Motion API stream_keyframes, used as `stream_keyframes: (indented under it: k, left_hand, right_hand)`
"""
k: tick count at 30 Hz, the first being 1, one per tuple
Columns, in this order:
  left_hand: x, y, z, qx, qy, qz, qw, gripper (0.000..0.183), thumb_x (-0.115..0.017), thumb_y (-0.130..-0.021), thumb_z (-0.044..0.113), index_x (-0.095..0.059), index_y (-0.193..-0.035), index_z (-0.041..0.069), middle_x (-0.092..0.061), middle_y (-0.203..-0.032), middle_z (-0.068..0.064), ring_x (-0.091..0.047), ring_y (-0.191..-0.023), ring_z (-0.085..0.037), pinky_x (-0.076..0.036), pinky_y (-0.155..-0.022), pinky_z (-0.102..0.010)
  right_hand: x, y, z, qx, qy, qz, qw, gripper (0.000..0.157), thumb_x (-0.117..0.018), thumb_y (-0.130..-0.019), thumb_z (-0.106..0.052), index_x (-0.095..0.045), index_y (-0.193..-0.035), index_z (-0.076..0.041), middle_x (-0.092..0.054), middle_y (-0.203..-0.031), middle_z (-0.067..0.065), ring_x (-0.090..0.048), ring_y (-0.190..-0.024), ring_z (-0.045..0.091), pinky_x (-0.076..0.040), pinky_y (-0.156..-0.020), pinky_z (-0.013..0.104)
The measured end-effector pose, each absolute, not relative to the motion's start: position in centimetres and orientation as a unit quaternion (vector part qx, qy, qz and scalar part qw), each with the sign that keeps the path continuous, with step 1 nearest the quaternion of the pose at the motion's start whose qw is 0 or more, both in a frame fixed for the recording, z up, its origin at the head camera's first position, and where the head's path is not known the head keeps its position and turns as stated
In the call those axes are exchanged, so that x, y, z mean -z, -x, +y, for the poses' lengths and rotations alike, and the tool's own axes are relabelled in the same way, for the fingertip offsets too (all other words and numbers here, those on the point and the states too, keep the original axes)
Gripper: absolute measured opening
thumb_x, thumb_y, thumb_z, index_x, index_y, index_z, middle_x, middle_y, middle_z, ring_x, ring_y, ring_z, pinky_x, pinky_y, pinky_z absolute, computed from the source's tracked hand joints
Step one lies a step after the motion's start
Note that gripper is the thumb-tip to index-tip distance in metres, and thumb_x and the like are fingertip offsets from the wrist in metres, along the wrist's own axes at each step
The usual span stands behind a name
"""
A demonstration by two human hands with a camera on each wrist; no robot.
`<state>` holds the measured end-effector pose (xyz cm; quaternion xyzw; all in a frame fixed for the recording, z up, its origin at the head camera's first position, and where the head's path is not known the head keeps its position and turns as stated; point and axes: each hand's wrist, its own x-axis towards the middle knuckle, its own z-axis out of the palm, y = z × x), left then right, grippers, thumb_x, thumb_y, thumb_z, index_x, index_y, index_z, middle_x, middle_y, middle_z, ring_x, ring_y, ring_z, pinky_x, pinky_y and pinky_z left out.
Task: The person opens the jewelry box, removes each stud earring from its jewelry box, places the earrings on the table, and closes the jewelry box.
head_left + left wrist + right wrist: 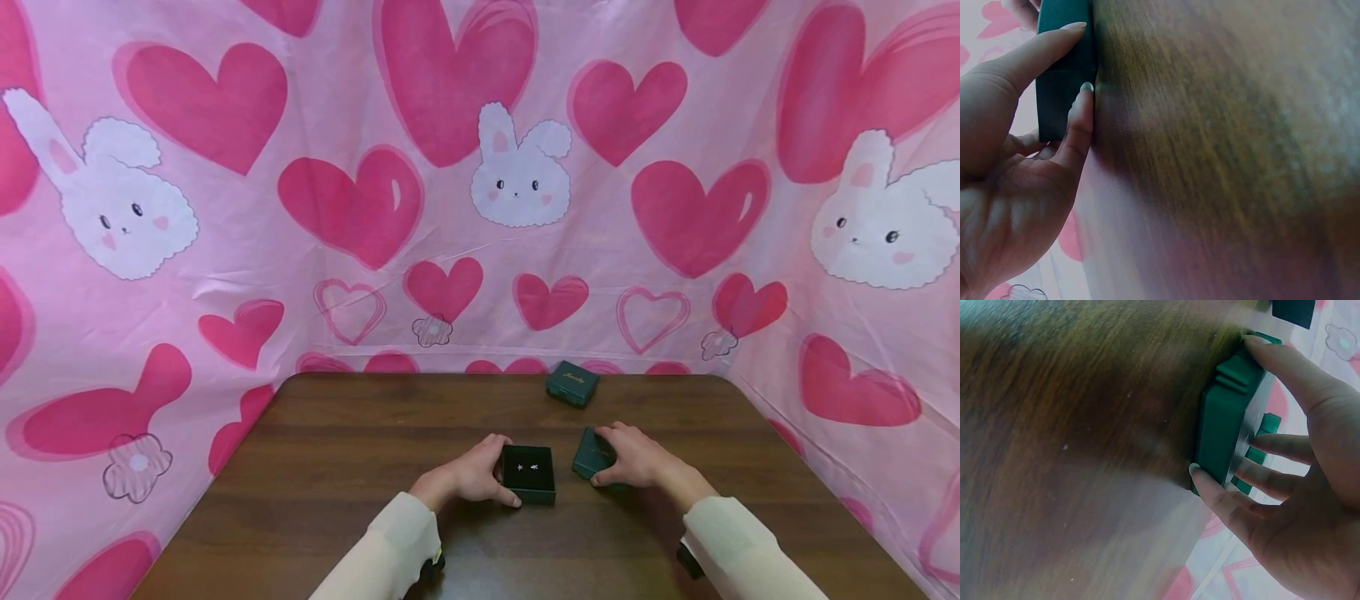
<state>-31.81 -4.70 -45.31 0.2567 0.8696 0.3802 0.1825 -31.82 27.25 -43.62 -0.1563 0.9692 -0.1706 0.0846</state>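
Note:
A small dark green jewelry box base (pixel 528 497) sits on the table, lidless, with a pair of silvery star-shaped earrings (pixel 527 467) on its black insert. My left hand (pixel 474 472) grips the base from its left side, thumb at the near edge and fingers at the far side. In the left wrist view, the thumb and little finger touch the green box wall (pixel 1067 56). To the right, the green box lid (pixel 592 454) lies on the table. My right hand (pixel 636 457) holds it by its near and far edges. Its ridged side (pixel 1219 419) shows in the right wrist view.
A second green jewelry box (pixel 572 385), closed and with gold lettering, stands near the back edge of the brown wooden table (pixel 360 433). A pink cloth (pixel 450 242) with hearts and rabbits hangs behind and along both sides.

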Motion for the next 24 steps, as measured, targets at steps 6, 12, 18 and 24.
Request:
stream_keyframes:
  k: [6, 12, 18, 24]
  left_hand:
    - [45.35, 31.86, -4.75, -0.382, -0.258, 0.869, 0.18, 0.067, -0.092, -0.077, 0.022, -0.05, -0.128, 0.014, -0.049, -0.114, 0.002, -0.051, -0.103, -0.017, -0.048, -0.092, -0.037]
    - [45.39, 31.77, -4.72, -0.381, -0.259, 0.869, 0.179, 0.067, -0.092, -0.077, 0.022, -0.05, -0.129, 0.014, -0.049, -0.114, 0.002, -0.051, -0.102, -0.017, -0.048, -0.092, -0.036]
    - [45.42, 31.78, -4.75, -0.382, -0.258, 0.869, 0.181, 0.067, -0.092, -0.077, 0.021, -0.05, -0.128, 0.014, -0.049, -0.114, 0.002, -0.051, -0.103, -0.017, -0.047, -0.093, -0.037]
    - [45.44, 31.82, -4.79, -0.386, -0.256, 0.867, 0.183, 0.066, -0.092, -0.077, 0.02, -0.05, -0.128, 0.014, -0.049, -0.114, 0.002, -0.05, -0.103, -0.018, -0.047, -0.092, -0.037]
  right_hand:
    - [43.61, 31.84, 27.1, 0.171, 0.157, 0.969, 0.084, 0.084, -0.09, -0.075, -0.04, -0.054, -0.138, 0.004, -0.057, -0.129, 0.023, -0.055, -0.114, 0.039, -0.046, -0.099, 0.062]
    - [43.62, 31.77, 26.96, 0.174, 0.147, 0.97, 0.086, 0.084, -0.09, -0.076, -0.038, -0.054, -0.139, 0.003, -0.057, -0.131, 0.024, -0.055, -0.115, 0.04, -0.045, -0.1, 0.063]
    - [43.66, 31.71, 26.86, 0.178, 0.142, 0.969, 0.093, 0.085, -0.089, -0.076, -0.039, -0.053, -0.14, 0.003, -0.055, -0.132, 0.024, -0.055, -0.115, 0.04, -0.047, -0.097, 0.064]
    - [43.49, 31.69, 27.01, 0.165, 0.127, 0.972, 0.105, 0.087, -0.087, -0.077, -0.045, -0.051, -0.144, -0.002, -0.052, -0.138, 0.023, -0.052, -0.12, 0.042, -0.045, -0.094, 0.069]
